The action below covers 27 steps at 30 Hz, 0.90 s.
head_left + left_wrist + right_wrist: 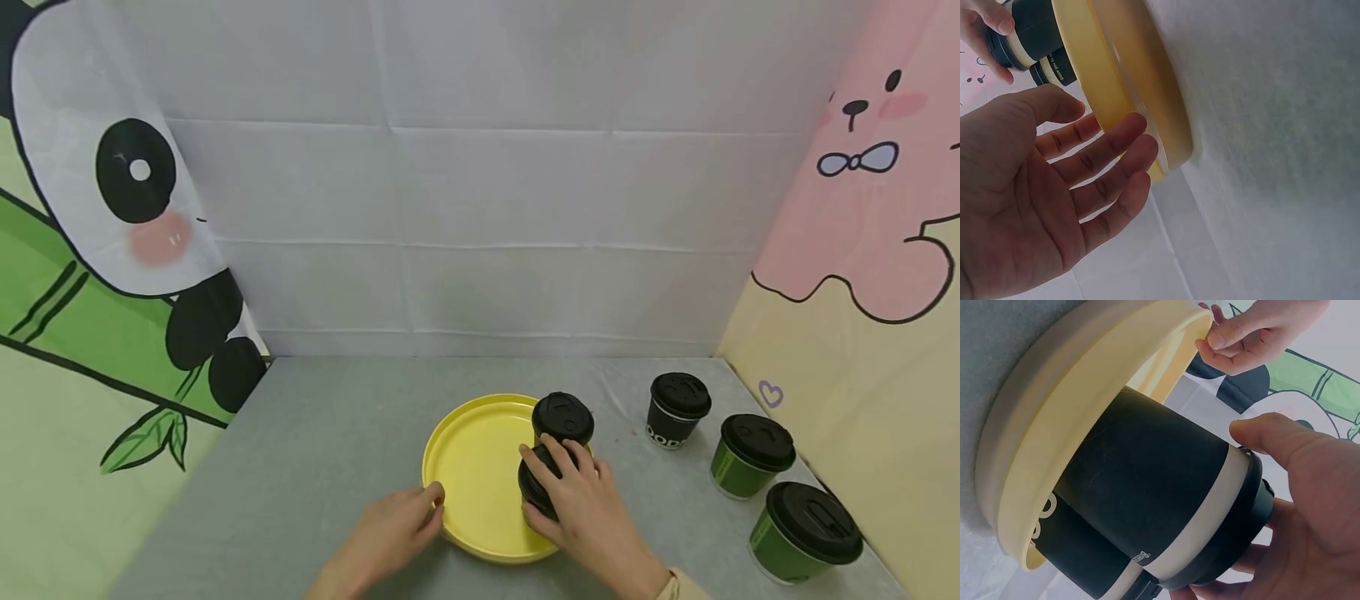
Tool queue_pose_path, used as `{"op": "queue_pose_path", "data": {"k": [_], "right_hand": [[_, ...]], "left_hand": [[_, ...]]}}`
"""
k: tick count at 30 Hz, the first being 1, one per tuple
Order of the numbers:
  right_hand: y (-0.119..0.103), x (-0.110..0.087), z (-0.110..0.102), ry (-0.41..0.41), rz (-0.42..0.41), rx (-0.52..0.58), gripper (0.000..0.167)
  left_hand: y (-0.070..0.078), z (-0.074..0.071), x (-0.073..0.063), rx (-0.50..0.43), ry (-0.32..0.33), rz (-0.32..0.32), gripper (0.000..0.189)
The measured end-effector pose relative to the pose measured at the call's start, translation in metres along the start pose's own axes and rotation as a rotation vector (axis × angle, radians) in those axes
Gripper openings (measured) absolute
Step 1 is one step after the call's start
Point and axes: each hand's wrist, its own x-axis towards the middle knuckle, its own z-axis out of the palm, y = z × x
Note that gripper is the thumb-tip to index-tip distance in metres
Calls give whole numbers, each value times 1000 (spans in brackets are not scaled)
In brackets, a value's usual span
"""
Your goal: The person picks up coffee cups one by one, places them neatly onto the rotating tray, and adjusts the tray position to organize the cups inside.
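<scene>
A round yellow tray (pixel 480 483) with a raised rim lies on the grey table. On its right side stand two dark paper cups with black lids, one cup (pixel 562 417) farther back and a nearer cup (pixel 1154 481). My right hand (pixel 573 508) holds the nearer cup by its black lid, thumb on one side and fingers spread over and around the other. At the tray's left rim, my left hand (pixel 401 525) has its fingers loosely bent. The left wrist view shows those fingers (pixel 1125 131) against the tray's outer wall, with the thumb apart from them.
Right of the tray stand a small black lidded cup (pixel 677 410), a green lidded cup (pixel 752 457) and a larger green lidded cup (pixel 805 533), along the right wall. A white cloth backdrop (pixel 487 183) rises behind the table, with printed cartoon walls at both sides.
</scene>
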Motion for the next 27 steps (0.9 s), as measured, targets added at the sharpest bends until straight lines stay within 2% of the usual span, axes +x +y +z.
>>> {"op": "queue_pose_path", "data": {"k": [3, 10, 15, 17, 20, 23, 26, 27], "right_hand": [[0, -1, 1, 4, 3, 4, 58], [-1, -1, 1, 17, 21, 46, 56], [0, -4, -4, -15, 90, 133, 54], [4, -8, -8, -7, 126, 158, 53], [17, -15, -15, 86, 146, 151, 51], [42, -24, -23, 251, 142, 92, 46], [75, -37, -34, 356, 203, 43, 42], [87, -43, -39, 353, 248, 27, 41]], "left_hand": [[-4, 0, 3, -13, 14, -36, 6], [-21, 6, 15, 15, 159, -157, 8], [-36, 14, 27, 20, 225, -208, 6], [-41, 16, 31, -19, 222, -233, 13], [-46, 19, 38, -114, 187, -304, 25], [-51, 23, 43, -206, 137, -365, 31], [-53, 26, 47, -261, 107, -383, 32], [-53, 27, 48, -270, 103, -379, 31]]}}
